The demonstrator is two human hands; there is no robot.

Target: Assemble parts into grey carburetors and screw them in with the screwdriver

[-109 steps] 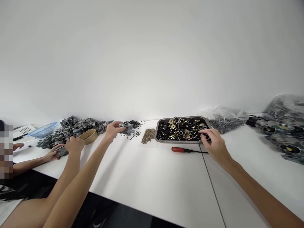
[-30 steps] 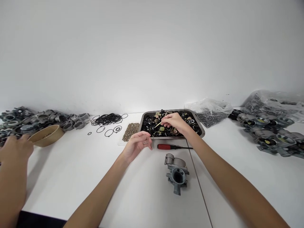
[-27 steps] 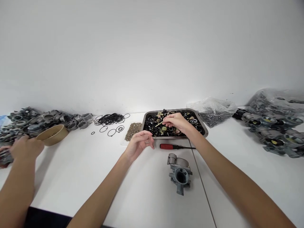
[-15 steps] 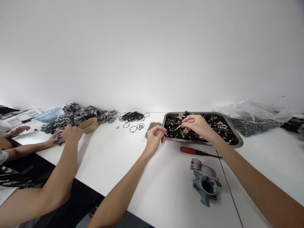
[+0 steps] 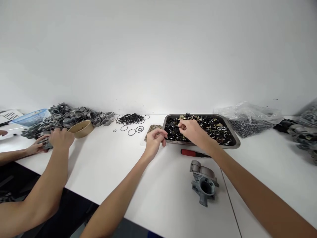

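Observation:
My right hand [image 5: 192,130] is over the metal tray [image 5: 234,145], its fingers pinched together among the small parts [image 5: 201,120]. Whatever lies between those fingertips is too hidden to name. At the tray's left edge is my left hand [image 5: 155,140], fingers curled and thumb close to the fingertips. Anything in that grip is too small to make out. Black, brass-coloured and silvery pieces fill the tray. Below it lies a red-handled screwdriver [image 5: 189,152], its far end hidden by my right forearm. Nearer me rests a grey metal carburetor body [image 5: 204,181].
Brass-coloured small parts [image 5: 152,129] lie beside the tray. Black rubber rings [image 5: 131,119] are heaped further left. At the left, a co-worker's hands [image 5: 60,137] handle a grey part near a tan bowl [image 5: 81,129] and piled castings [image 5: 66,119]. A clear plastic bag [image 5: 252,115] lies right.
My right hand has moved left and pinches over the parts; the brass-coloured rod it held no longer shows. My left hand stays by the tray edge. The view has swung slightly right.

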